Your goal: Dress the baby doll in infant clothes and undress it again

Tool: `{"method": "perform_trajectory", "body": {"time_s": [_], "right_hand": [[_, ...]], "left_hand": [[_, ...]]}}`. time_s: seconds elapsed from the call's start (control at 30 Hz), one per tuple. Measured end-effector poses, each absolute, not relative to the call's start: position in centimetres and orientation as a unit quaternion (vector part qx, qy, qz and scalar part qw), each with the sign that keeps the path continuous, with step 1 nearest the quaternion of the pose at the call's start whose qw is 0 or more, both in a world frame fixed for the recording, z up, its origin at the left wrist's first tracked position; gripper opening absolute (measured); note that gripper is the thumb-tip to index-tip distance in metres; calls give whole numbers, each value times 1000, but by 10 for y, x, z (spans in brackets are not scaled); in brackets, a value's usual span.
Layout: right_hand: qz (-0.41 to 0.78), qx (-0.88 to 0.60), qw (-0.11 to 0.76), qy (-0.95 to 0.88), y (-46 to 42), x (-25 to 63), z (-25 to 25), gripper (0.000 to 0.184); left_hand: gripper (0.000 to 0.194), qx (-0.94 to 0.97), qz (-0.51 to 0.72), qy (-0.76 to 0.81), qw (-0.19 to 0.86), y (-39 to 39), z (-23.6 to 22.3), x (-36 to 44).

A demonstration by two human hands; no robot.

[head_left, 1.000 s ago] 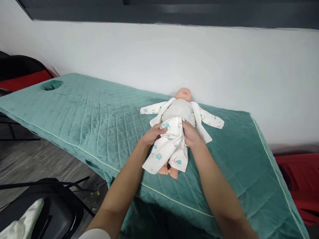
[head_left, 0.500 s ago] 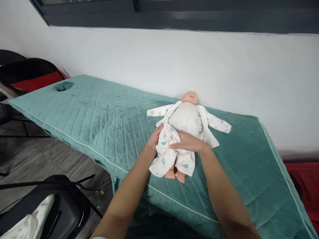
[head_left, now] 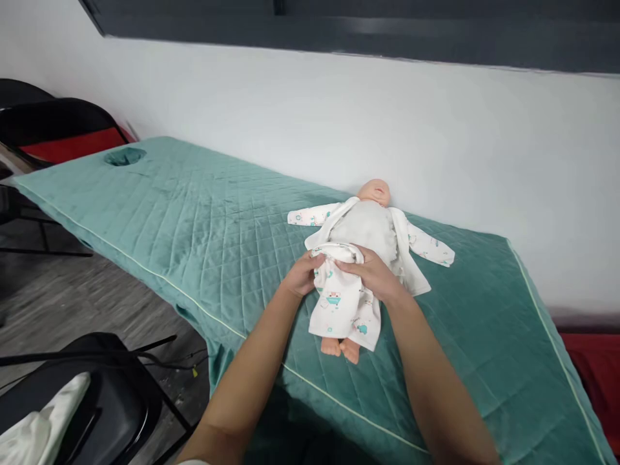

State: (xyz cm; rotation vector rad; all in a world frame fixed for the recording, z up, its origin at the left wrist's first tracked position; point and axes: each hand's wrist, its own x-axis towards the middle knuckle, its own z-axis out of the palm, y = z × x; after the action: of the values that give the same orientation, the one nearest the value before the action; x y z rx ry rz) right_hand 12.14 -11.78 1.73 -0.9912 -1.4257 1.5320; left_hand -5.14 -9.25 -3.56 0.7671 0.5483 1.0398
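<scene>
Green and quilted, the bed [head_left: 494, 336] lies before you; beyond the feet [head_left: 330, 347] of the doll [head_left: 365, 226], printed trousers [head_left: 334, 310] cover its lower half, their waistband [head_left: 334, 248] pinched in the fingers of your left hand [head_left: 301, 272] and right hand [head_left: 376, 274]. You appear to be arranging that waistband; moving it next calls for even grips. Farther up, the jacket [head_left: 411, 268] spreads open.

The head camera is looking down over the bed [head_left: 213, 226]; it is facing the wall [head_left: 242, 110]. It is sitting close.
</scene>
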Motion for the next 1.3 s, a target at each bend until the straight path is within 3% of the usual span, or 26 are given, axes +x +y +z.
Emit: {"method": "perform_trajectory", "body": {"time_s": [0.17, 0.37, 0.5, 0.63, 0.77, 0.93, 1.07, 1.2, 1.3], "right_hand": [[583, -377, 294, -657, -122, 129, 26, 45], [468, -421, 234, -741, -119, 127, 20, 16], [436, -388, 200, -786, -121, 126, 19, 6], [395, -382, 156, -821, -123, 127, 18, 14], [342, -387, 116, -849, -124, 128, 17, 19], [267, -416, 83, -865, -132, 130, 25, 15], [206, -439, 46, -873, -140, 131, 31, 17], [165, -450, 27, -877, -141, 132, 29, 15], [197, -435, 58, -877, -137, 136, 26, 13]], "left_hand": [[35, 267, 483, 258, 793, -115, -23, -52], [29, 210, 541, 272, 768, -201, -8, -52], [28, 148, 580, 284, 749, -261, -5, -39], [37, 86, 587, 284, 754, -298, -15, -21], [32, 99, 572, 306, 755, -308, -32, -20], [23, 202, 573, 448, 656, -303, -44, -33], [27, 244, 569, 505, 602, -302, -46, -33], [31, 239, 570, 500, 606, -301, -43, -30], [29, 218, 569, 463, 644, -295, -42, -31]]}}
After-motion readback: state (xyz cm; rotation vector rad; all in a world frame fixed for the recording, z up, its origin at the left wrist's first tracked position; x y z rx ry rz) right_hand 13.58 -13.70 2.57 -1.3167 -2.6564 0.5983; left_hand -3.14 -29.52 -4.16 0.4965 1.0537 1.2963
